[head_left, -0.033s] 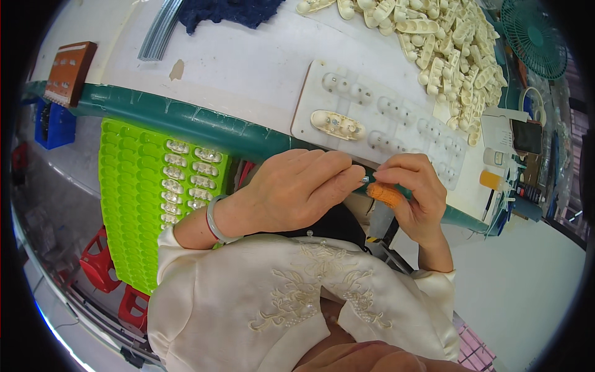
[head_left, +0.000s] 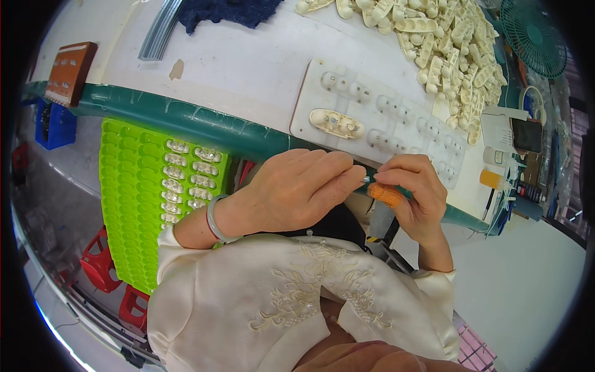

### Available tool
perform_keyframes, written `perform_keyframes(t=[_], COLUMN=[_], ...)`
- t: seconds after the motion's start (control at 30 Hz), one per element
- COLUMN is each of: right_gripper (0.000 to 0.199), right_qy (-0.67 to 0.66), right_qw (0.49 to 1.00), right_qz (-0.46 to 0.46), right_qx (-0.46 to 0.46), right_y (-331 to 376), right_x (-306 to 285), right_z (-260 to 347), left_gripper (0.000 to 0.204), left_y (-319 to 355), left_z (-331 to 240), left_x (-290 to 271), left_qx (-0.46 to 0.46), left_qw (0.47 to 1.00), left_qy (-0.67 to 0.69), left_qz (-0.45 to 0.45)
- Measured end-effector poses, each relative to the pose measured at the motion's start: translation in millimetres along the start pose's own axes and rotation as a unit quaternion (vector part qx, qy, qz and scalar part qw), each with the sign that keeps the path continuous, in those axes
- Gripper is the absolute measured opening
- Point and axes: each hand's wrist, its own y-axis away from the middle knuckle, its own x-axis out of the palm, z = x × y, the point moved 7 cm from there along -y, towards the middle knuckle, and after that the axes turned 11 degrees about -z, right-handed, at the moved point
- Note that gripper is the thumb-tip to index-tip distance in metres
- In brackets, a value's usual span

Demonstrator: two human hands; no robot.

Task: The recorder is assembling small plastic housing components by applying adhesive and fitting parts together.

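My left hand [head_left: 304, 186] is closed in front of the table edge, thumb and fingers pinched on a small shiny metal piece [head_left: 366, 180]. My right hand [head_left: 416, 192] faces it, fingers curled, its index fingertip at the other end of that piece; whether it grips the piece is hard to see. An orange ribbed finger cot [head_left: 385, 194] covers what looks like my right thumb. Just beyond my hands lies a white fixture board [head_left: 304, 121] with rows of recesses and small metal dots. One cream oblong plastic shell [head_left: 336, 124] sits in its near left recess, with small metal parts inside.
A heap of cream plastic shells [head_left: 443, 56] covers the back right. To my left stands a green tray [head_left: 130, 204] with several filled pockets. Metal rods [head_left: 160, 31], a navy cloth [head_left: 226, 12] and a brown block [head_left: 71, 71] lie farther back. Bottles and a green fan [head_left: 534, 37] stand right.
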Motion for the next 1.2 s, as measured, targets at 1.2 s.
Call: perform_keyframes(t=[1.2], right_gripper=[0.006], right_qy=[0.198], right_qw=[0.799], right_qz=[-0.476], right_qx=[0.310], right_y=[279], right_x=[-169], right_z=[-40], left_gripper=[0.016], left_y=[6], left_z=[-93], left_x=[173], left_qx=[-0.238], left_qw=[0.841], left_qy=[0.444], left_qz=[0.200])
